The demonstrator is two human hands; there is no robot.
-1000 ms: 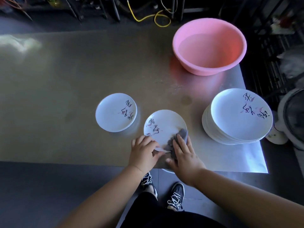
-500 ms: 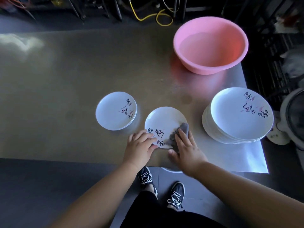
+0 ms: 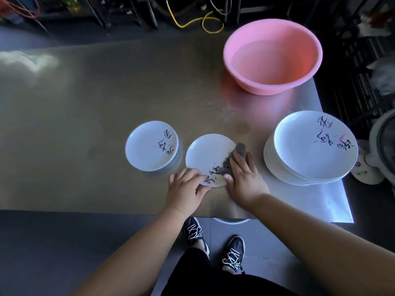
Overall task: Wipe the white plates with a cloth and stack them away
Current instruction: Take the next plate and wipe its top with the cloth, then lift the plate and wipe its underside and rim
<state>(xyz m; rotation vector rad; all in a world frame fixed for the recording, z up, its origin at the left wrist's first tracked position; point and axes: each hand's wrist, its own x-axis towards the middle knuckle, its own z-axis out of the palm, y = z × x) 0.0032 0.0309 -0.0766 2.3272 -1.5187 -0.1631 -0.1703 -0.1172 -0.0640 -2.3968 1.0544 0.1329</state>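
Cloth (image 3: pixel 241 148) sits under flat right hand (image 3: pixel 243 179) on plate (image 3: pixel 205 153).

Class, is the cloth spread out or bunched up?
Bunched up: the grey cloth is a small wad under the right hand on the middle plate.

My table (image 3: pixel 89 107) is a sheet of dull, shiny metal. Toward its far right stands a pink basin (image 3: pixel 265 88) with water in it. Along the near edge, from my left, sit a low stack of white plates (image 3: pixel 149 146), a single plate (image 3: pixel 207 154), and a tall stack (image 3: pixel 310 146) by the right corner
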